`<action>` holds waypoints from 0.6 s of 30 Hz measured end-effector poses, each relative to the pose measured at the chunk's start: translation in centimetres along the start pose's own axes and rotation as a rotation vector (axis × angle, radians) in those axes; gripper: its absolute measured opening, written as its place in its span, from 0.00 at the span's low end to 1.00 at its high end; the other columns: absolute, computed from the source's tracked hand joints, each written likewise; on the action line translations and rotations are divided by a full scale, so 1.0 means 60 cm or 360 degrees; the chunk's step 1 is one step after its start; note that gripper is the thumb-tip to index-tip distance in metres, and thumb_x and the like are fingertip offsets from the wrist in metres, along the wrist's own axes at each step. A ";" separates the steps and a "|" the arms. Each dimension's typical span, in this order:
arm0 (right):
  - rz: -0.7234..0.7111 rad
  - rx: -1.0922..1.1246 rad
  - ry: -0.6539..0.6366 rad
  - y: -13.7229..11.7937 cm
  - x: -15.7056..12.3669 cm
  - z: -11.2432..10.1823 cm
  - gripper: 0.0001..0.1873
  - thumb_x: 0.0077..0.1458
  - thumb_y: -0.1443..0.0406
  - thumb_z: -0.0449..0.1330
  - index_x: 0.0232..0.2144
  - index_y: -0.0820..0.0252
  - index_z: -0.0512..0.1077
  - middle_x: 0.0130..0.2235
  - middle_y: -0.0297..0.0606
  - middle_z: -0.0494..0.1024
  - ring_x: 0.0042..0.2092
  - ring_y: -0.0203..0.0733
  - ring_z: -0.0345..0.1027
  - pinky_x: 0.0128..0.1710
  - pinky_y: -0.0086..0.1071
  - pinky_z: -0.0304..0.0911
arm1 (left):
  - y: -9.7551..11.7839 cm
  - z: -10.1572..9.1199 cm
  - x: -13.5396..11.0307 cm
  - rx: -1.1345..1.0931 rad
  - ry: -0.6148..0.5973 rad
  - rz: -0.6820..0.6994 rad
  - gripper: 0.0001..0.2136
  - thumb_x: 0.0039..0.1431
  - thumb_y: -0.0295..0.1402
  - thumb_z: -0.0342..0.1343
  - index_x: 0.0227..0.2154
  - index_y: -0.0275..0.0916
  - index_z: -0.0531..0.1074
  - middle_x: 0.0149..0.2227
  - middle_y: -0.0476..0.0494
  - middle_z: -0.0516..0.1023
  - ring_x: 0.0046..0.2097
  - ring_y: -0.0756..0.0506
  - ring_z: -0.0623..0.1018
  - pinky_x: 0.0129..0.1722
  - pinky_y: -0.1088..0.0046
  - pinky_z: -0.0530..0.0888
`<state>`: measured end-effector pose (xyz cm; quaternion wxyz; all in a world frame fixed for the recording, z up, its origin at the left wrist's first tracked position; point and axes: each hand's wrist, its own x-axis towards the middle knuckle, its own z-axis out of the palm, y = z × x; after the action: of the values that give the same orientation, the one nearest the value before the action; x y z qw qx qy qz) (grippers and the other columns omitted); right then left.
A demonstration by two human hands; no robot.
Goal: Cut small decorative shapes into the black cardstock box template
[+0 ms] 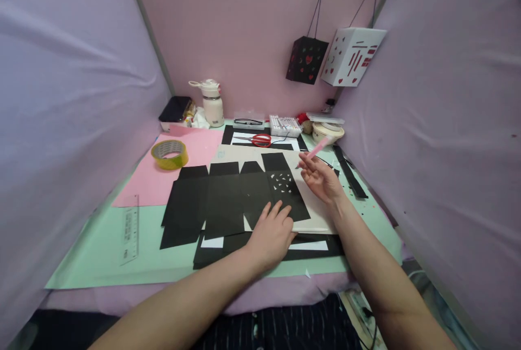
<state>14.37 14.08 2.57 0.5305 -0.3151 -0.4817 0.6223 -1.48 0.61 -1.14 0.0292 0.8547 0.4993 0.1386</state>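
A black paper cut-out [228, 195] shaped like an unfolded box lies on a pale board [313, 220] on the green mat. Small shapes are cut out of one of its panels [284, 183]. My left hand [272, 233] lies flat with fingers stretched on the near edge of the black paper. My right hand [321, 179] hovers just right of the cut panel and pinches a pink craft knife [315, 151] that points away and up to the right.
A roll of yellow tape [170, 154] sits on pink paper [163, 176] at the left. A clear ruler [130, 228] lies near the left mat edge. Red scissors [256, 139], a marker box [285, 125], a white bottle [212, 103] and tape rolls [328, 132] line the back. Two paper lanterns [350, 57] hang above.
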 end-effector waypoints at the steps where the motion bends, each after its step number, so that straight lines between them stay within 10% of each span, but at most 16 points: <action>1: -0.0007 0.0066 0.0068 0.007 -0.002 0.002 0.10 0.48 0.61 0.62 0.35 0.55 0.71 0.28 0.33 0.75 0.27 0.34 0.65 0.23 0.27 0.60 | 0.000 0.001 0.000 0.0010 -0.0001 0.0005 0.11 0.64 0.36 0.49 0.39 0.34 0.71 0.58 0.39 0.67 0.62 0.37 0.60 0.61 0.53 0.56; 5: 0.0096 0.0167 0.0114 0.033 -0.001 0.008 0.06 0.49 0.62 0.60 0.25 0.59 0.70 0.13 0.25 0.55 0.16 0.28 0.42 0.14 0.25 0.40 | 0.000 0.003 0.000 0.0054 -0.0005 0.0018 0.11 0.64 0.37 0.49 0.39 0.34 0.71 0.58 0.38 0.67 0.62 0.36 0.60 0.61 0.53 0.57; 11: 0.0401 -0.0175 -0.0246 0.047 -0.007 0.013 0.12 0.45 0.63 0.61 0.35 0.62 0.74 0.25 0.35 0.72 0.22 0.30 0.55 0.17 0.26 0.42 | 0.000 0.003 0.000 0.0084 0.0003 0.0031 0.12 0.64 0.38 0.48 0.39 0.34 0.71 0.57 0.38 0.67 0.62 0.36 0.60 0.61 0.53 0.57; 18: 0.0233 -0.0678 -0.0196 0.051 -0.016 0.010 0.06 0.45 0.64 0.61 0.26 0.60 0.68 0.19 0.29 0.67 0.20 0.30 0.52 0.19 0.27 0.46 | 0.000 0.001 0.000 0.0081 0.0001 0.0031 0.12 0.64 0.38 0.48 0.39 0.34 0.72 0.57 0.39 0.67 0.61 0.37 0.61 0.61 0.54 0.57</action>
<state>12.93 13.09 -0.20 0.3752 -0.4155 -0.6095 0.5613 -1.47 0.64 -1.22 0.0060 0.8601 0.4942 0.1263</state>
